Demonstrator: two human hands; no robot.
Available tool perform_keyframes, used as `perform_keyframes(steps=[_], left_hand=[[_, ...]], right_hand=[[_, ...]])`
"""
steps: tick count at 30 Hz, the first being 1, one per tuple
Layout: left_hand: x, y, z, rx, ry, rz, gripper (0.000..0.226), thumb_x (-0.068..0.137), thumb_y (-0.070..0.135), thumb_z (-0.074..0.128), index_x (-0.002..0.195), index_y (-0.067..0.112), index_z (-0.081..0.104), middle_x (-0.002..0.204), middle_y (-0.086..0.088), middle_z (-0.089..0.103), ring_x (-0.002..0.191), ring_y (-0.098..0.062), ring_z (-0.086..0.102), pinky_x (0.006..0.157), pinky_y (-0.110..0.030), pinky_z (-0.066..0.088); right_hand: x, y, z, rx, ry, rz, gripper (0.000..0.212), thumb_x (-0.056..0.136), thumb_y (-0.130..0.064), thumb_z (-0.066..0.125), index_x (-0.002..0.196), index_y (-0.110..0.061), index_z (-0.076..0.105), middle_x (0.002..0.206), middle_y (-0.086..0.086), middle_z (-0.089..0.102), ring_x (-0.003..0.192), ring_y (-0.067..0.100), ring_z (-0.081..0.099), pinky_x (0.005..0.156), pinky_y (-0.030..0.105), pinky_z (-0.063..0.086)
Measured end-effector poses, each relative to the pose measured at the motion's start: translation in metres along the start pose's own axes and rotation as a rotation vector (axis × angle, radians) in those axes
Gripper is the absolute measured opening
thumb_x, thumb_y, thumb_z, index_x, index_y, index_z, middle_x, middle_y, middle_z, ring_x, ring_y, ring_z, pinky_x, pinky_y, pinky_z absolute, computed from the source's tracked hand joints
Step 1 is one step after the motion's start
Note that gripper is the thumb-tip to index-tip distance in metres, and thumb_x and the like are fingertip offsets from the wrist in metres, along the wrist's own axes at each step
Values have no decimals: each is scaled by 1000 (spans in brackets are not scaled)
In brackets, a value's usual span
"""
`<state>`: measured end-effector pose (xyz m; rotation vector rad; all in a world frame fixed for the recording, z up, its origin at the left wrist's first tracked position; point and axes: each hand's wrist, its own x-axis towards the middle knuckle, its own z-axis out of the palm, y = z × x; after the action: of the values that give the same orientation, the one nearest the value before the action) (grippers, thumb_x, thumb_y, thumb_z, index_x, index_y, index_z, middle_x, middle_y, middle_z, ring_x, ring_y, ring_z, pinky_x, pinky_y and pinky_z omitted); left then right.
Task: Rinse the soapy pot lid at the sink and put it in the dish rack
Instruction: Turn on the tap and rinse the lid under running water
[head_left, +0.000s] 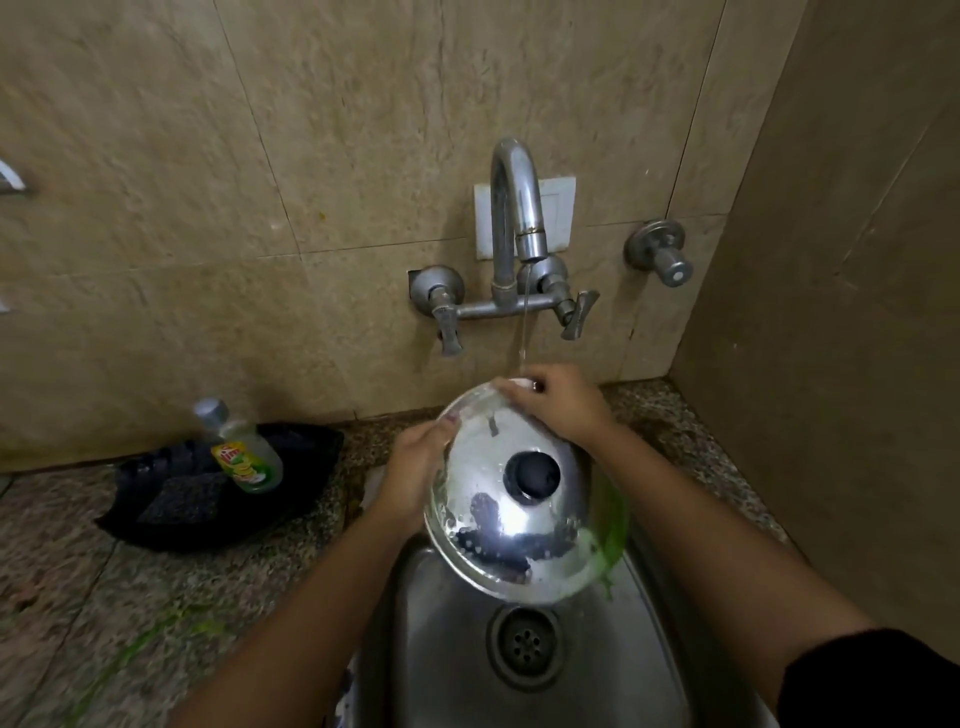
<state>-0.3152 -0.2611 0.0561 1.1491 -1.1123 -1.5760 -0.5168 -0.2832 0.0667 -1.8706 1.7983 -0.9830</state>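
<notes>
The steel pot lid is tilting over the sink, knob toward the camera, under a thin stream from the tap. The left hand is gripping its left rim, fingers curled around the edge; the right hand is clasping the far rim. A dish soap bottle is standing on the surface at left.
</notes>
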Motion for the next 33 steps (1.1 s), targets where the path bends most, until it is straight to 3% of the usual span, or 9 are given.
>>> perform_keyframes(steps=[2, 4, 8, 13, 15, 18, 23, 27, 33], left_hand=[[-1, -6, -4, -52, 81, 4, 23, 94, 21, 55, 93, 3, 69, 82, -11, 74, 74, -24, 68, 66, -30, 56], [0, -5, -7, 22, 54, -47, 19, 92, 19, 58, 91, 3, 68, 73, -8, 74, 63, -18, 69, 55, -22, 53], [6, 11, -5, 211, -125, -39, 29, 91, 29, 59, 89, 3, 72, 82, -12, 74, 73, -23, 69, 69, -29, 55], [6, -3, -14, 151, 75, 11, 38, 87, 46, 59, 85, 11, 75, 90, -16, 75, 86, -34, 70, 84, -44, 55], [1, -7, -21, 52, 216, 0, 38, 92, 41, 55, 86, 8, 71, 87, -16, 73, 81, -32, 69, 74, -36, 57], [-5, -9, -26, 9, 322, -37, 41, 97, 40, 46, 83, 7, 66, 82, -15, 69, 72, -26, 64, 64, -29, 52], [-12, -17, -15, 111, 248, -36, 47, 95, 46, 46, 81, 10, 71, 85, -15, 74, 83, -32, 70, 78, -39, 57], [-13, -9, -13, 73, 263, 24, 41, 97, 39, 46, 79, 11, 69, 77, -6, 72, 69, -17, 67, 58, -22, 53], [-11, -15, -15, -33, 435, 11, 39, 97, 38, 46, 77, 11, 65, 78, -9, 68, 73, -24, 64, 73, -33, 52]], right_hand=[[-4, 17, -4, 73, 133, 138, 47, 83, -68, 50, 67, -26, 63, 61, -6, 63, 62, 11, 60, 61, 35, 48], [-5, 19, -8, 63, 81, 152, 45, 83, -68, 50, 73, -28, 67, 69, -5, 68, 68, 13, 64, 66, 37, 53], [-2, -15, -5, -32, -207, -42, 40, 80, -68, 54, 66, -32, 65, 63, -6, 65, 61, 8, 60, 60, 33, 47], [-19, 7, 7, -137, 86, -1, 38, 98, -44, 41, 112, -20, 66, 105, 5, 69, 94, 23, 63, 81, 38, 50], [-49, 26, 17, -214, 155, 9, 47, 100, -41, 29, 133, -18, 53, 130, 6, 59, 121, 26, 54, 99, 38, 41], [-97, 31, 34, -319, 53, -31, 63, 95, -48, 11, 152, -22, 18, 159, -6, 13, 148, 13, 7, 120, 37, 10], [-66, 12, 26, -398, -62, -190, 59, 97, -45, 10, 151, -25, 21, 160, -9, 16, 148, 7, 1, 121, 35, 3], [-45, 16, 14, -389, -178, -371, 52, 101, -41, 18, 151, -30, 19, 160, -12, 17, 148, 5, 7, 120, 33, 7], [-122, 28, 39, -299, 39, -26, 58, 97, -41, 18, 152, -26, 7, 161, -8, 4, 149, 9, -1, 121, 41, 15]])
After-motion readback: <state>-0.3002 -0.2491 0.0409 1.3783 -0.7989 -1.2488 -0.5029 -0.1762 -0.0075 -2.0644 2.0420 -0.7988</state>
